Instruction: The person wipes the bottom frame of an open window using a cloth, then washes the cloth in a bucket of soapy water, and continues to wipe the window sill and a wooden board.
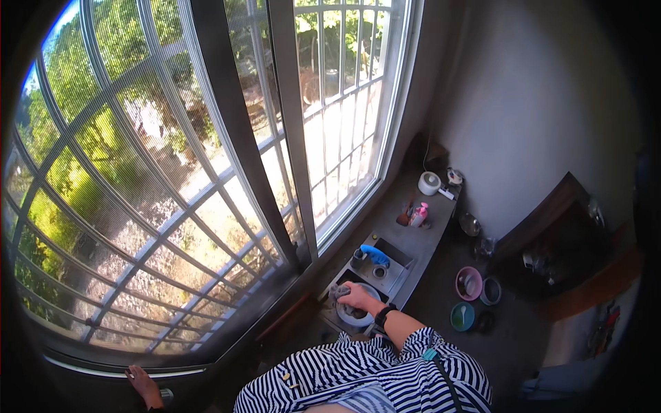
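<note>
My right hand [360, 297] is closed around a crumpled grey cloth [338, 292] over a pale basin [372, 303]. The basin sits in the near bowl of a metal double sink [396, 275], and my hand and wrist cover part of it. A blue item [375, 255], perhaps a glove or cloth, hangs over the sink by the faucet. At the lower left, my left hand [143, 387] rests at the bottom edge of the window frame [124, 372]. Its fingers look stretched out, with nothing visible in them.
Tall barred windows [165, 179] rise along the left. Farther down the counter [434, 230] stand a pink pump bottle [418, 215] and a white round appliance [429, 183]. On the floor at right are a pink basin [469, 274], a green bowl [462, 316] and a dark wooden cabinet [571, 206].
</note>
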Motion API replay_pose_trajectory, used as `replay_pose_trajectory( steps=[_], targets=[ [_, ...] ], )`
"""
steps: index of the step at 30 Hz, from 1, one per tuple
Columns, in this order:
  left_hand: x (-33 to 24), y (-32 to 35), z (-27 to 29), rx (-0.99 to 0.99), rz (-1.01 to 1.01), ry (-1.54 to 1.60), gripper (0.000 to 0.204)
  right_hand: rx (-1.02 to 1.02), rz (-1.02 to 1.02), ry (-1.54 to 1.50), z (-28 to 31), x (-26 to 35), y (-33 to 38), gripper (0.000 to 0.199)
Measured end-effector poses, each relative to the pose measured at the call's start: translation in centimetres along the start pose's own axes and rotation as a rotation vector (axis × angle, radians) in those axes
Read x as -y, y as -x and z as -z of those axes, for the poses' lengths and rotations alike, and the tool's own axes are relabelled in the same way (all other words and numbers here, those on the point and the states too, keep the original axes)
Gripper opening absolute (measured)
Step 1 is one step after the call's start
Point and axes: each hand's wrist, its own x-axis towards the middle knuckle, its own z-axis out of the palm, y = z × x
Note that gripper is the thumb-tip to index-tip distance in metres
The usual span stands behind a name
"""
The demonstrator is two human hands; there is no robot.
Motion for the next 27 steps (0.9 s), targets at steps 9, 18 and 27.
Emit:
replay_pose_trajectory(
  steps=[9,18,27],
  targets=[
    [4.5,-1.5,-7.7,-0.223,-0.039,-0.767,0.039,0.004,0.0,-0.031,0.1,-0.4,-0.3,0.041],
    [3.2,2.1,5.4,0.21,0.16,-0.02,0.04,-0.02,-0.057,-0.066,1.7,-2.0,0.7,0.047],
    [6.2,2.9,2.2,0.137,0.54,0.418,0.043,0.042,0.013,0.027,1.6,1.2,-0.4,0.039]
  ],
)
